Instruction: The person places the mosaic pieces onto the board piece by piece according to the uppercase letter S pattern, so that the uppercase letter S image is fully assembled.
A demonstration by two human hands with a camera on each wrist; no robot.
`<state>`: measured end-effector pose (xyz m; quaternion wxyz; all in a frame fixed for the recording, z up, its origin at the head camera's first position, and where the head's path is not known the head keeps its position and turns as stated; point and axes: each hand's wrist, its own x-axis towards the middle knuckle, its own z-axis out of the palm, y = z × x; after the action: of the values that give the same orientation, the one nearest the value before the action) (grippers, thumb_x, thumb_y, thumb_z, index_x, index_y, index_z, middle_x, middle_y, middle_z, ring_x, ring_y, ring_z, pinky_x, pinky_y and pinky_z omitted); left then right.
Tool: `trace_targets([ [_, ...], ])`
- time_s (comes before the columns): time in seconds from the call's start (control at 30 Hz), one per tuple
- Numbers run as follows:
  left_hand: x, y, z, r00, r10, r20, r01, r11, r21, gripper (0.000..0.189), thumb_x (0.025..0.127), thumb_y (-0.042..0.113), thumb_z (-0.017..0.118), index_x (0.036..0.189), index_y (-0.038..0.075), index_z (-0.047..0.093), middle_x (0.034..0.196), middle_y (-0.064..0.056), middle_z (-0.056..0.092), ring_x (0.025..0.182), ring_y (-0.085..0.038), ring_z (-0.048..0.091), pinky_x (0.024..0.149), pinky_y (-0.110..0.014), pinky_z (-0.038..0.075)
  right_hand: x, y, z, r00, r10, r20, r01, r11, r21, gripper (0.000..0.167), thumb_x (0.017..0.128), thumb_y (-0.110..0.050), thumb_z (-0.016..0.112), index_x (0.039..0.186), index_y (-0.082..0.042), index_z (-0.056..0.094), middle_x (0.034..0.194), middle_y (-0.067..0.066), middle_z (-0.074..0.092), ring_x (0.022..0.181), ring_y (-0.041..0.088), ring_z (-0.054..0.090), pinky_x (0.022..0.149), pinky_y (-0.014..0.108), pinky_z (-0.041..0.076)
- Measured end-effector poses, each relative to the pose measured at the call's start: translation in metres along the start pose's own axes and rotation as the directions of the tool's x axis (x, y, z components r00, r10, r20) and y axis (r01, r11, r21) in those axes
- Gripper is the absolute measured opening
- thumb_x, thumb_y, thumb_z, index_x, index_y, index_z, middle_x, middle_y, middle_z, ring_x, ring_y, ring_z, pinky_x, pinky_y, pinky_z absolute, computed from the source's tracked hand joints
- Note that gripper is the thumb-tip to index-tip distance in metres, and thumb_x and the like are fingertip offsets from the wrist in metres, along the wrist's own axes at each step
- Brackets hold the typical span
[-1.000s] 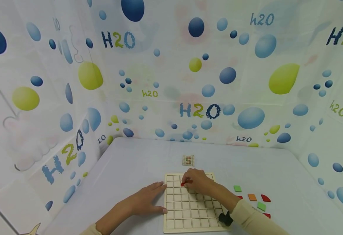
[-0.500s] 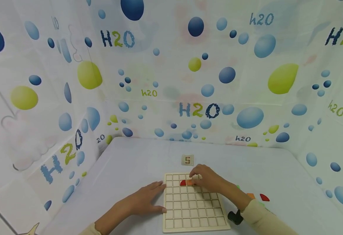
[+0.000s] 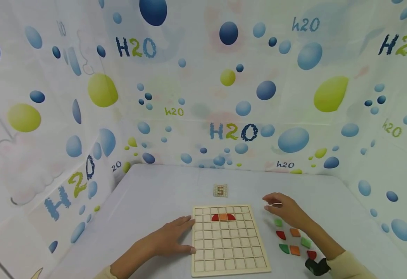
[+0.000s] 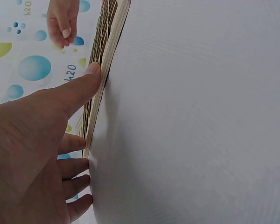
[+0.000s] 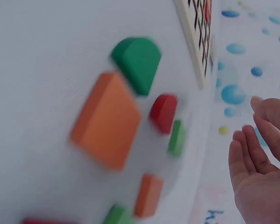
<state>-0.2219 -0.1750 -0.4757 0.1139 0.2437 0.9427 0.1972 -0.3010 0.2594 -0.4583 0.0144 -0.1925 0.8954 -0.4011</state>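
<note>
A wooden grid board (image 3: 230,244) lies flat on the white-covered table. In its second row sit a red quarter-round tile (image 3: 215,217), an orange square tile (image 3: 223,217) and another red quarter-round tile (image 3: 231,217), side by side. My left hand (image 3: 170,237) rests along the board's left edge, fingers extended; in the left wrist view its thumb and fingertips touch the wooden side (image 4: 102,79). Right of the board, my right hand (image 3: 287,209) hovers with fingers loosely bent and nothing in them. Below it lie loose tiles, among them a green quarter-round (image 5: 139,63) and an orange square (image 5: 107,121).
Beyond the board lies a small pattern card (image 3: 220,190) showing an S-like figure on a grid. More loose tiles, such as a light green square (image 3: 306,242) and a red quarter-round (image 3: 281,235), are spread on the right. A patterned curtain (image 3: 196,85) surrounds the table.
My right hand has left the board and moved right, above the loose tiles. The orange square and second red quarter-round now show in the grid. My left hand has stayed at the edge.
</note>
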Motion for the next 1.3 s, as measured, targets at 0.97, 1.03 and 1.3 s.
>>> trace_targets([
  [0.97,0.001,-0.003,0.002,1.0,-0.012,0.003,0.012,1.0,-0.008,0.099,0.089,0.073,0.069,0.163,0.013,0.041,0.169,-0.015,0.037,0.155,-0.039,0.037,0.121,-0.061,0.038,-0.027,0.04,-0.003,0.964,0.242,0.113,-0.238,0.97,-0.041,0.038,0.092,-0.02,0.082,0.126,-0.009,0.07,0.129,0.007,0.064,0.118,0.024,0.06,0.108,0.053,0.054],
  [1.03,0.002,-0.003,0.003,1.0,-0.013,0.004,0.013,1.0,-0.015,0.099,0.089,0.073,0.07,0.163,0.014,0.041,0.169,-0.015,0.037,0.155,-0.04,0.036,0.121,-0.062,0.038,-0.028,0.039,-0.002,0.966,0.233,0.114,-0.23,0.972,-0.044,0.035,0.093,-0.019,0.082,0.124,-0.009,0.071,0.127,0.007,0.063,0.116,0.024,0.06,0.106,0.051,0.055],
  [1.3,0.001,-0.002,0.003,1.0,-0.022,0.004,0.022,1.0,-0.011,0.1,0.088,0.074,0.07,0.163,0.015,0.04,0.169,-0.014,0.037,0.156,-0.039,0.036,0.121,-0.062,0.038,-0.032,0.038,-0.003,0.979,0.155,0.13,-0.151,0.988,-0.044,0.025,0.097,-0.017,0.076,0.121,-0.01,0.071,0.119,0.005,0.063,0.109,0.022,0.06,0.095,0.037,0.058],
])
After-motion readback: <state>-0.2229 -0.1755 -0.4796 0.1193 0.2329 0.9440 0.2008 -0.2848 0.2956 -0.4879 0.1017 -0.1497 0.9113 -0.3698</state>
